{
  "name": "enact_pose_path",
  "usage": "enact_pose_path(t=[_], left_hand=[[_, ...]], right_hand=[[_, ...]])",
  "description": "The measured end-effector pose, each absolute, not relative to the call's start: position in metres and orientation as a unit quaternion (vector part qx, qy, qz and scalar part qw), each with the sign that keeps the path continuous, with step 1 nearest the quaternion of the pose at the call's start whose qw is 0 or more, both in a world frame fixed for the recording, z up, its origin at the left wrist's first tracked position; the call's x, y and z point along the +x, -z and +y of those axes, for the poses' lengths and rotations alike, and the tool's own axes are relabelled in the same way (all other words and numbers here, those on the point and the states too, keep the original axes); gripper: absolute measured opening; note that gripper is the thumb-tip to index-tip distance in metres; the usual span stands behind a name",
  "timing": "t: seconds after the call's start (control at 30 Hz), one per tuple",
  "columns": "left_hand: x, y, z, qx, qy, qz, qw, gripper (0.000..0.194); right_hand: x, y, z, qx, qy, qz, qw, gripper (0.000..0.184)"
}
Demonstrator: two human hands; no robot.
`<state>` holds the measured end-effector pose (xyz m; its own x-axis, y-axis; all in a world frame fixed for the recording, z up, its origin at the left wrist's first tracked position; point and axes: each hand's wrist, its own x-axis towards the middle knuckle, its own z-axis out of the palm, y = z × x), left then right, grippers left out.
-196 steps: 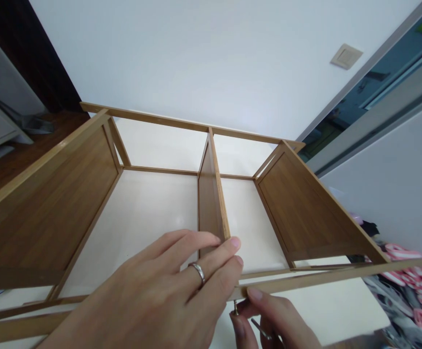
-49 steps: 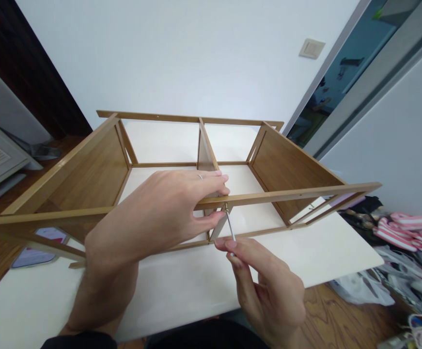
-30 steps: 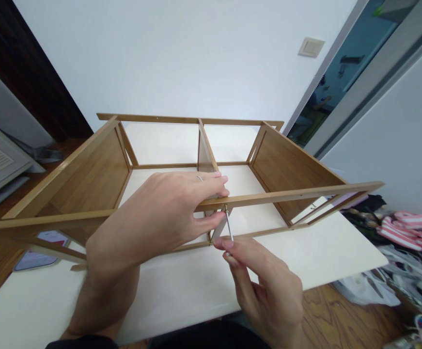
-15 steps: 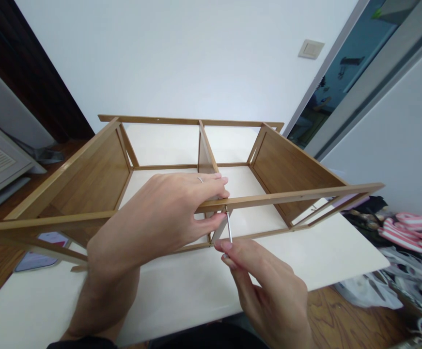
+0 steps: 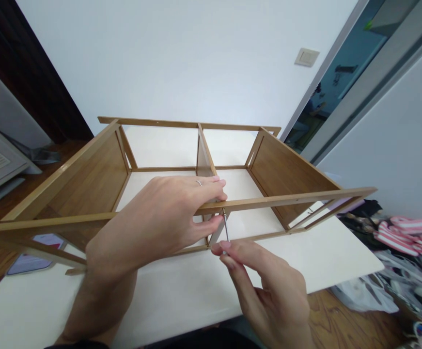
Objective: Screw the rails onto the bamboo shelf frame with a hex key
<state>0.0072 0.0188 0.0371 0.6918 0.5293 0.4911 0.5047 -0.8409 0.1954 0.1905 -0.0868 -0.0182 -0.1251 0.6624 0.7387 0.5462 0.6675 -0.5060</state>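
Note:
A wooden furniture frame with side panels and a middle divider lies on the white table. My left hand wraps around its front rail where the divider meets it, thumb below and fingers over the top. Below that rail, my right hand pinches a thin metal hex key between thumb and fingertips. The key points up, its tip at a small brass-coloured screw head in the rail's underside. Its lower end is hidden by my fingers.
A phone lies on the table at the left, partly behind the frame. A small metal piece rests inside the right end. Bags and striped cloth are piled on the floor at the right. A white wall stands behind.
The view has shifted slightly. My left hand keeps its grip on the rail, and my right fingers have barely moved on the hex key, which stays at the screw.

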Motion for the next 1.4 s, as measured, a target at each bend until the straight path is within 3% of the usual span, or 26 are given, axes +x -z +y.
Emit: enact_pose_path(t=[0.4, 0.77, 1.4], left_hand=[[0.01, -0.037, 0.019, 0.92, -0.282, 0.271, 0.015, 0.013], [0.011, -0.035, 0.019, 0.918, -0.289, 0.27, 0.018, 0.019], [0.012, -0.04, 0.018, 0.929, -0.282, 0.237, 0.019, 0.006]], right_hand=[[0.191, 0.017, -0.089, -0.417, -0.034, -0.755, 0.505, 0.032], [0.189, 0.037, -0.091, -0.411, -0.103, -0.698, 0.577, 0.038], [0.189, 0.043, -0.088, -0.427, -0.106, -0.681, 0.586, 0.035]])
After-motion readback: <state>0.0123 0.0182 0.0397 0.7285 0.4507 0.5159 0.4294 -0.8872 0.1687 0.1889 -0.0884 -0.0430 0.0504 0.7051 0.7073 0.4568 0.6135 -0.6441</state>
